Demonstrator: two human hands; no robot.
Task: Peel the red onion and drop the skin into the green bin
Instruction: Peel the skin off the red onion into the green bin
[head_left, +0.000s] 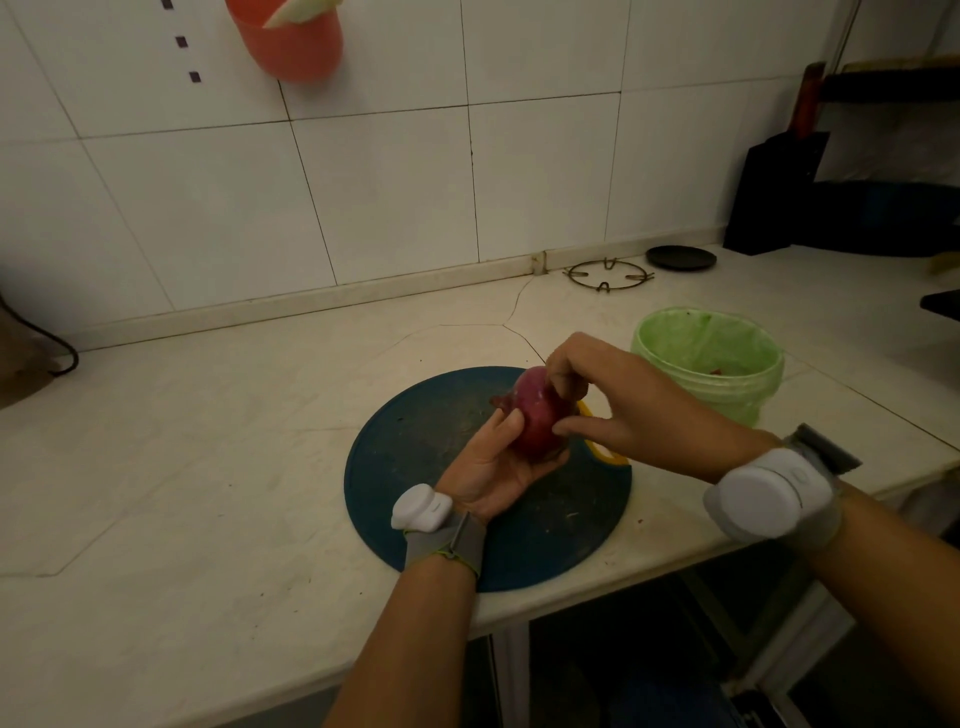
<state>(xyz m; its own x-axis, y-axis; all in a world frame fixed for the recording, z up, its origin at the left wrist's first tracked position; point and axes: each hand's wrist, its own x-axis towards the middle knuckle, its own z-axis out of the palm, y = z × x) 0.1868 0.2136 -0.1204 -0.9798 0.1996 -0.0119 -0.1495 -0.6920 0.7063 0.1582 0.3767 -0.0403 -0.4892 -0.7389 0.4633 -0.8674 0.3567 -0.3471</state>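
**While 2 hands hold it, the red onion sits above the board**

Because the right hand (613, 400) covers the top and far side of the red onion (535, 421), it is hard to tell whether its bent fingertips have hold of loose skin or only press on the bulb. The underside of the onion is hidden in the left hand (493, 467). A yellow item (608, 456) shows only as a strip under the right hand, so what it is stays unclear. Inside the green bin (748, 395) a small reddish scrap is too dim to identify. A red cup (296, 47) on the tiled wall is cut off by the top edge, and the dark objects at the far right are lost in shadow.

The onion lies in the upturned left palm, with the thumb against its left side and the fingers curled beneath it. The right hand comes from above, its fingers bent onto the onion's upper end and its thumb stretched along the near side. Both hands hold it over the round dark-blue cutting board (415, 467), which lies on the pale counter (208, 441). The bin stands on the counter just beyond the right hand, near the board's right edge. Each wrist carries 1 white device on a grey strap.
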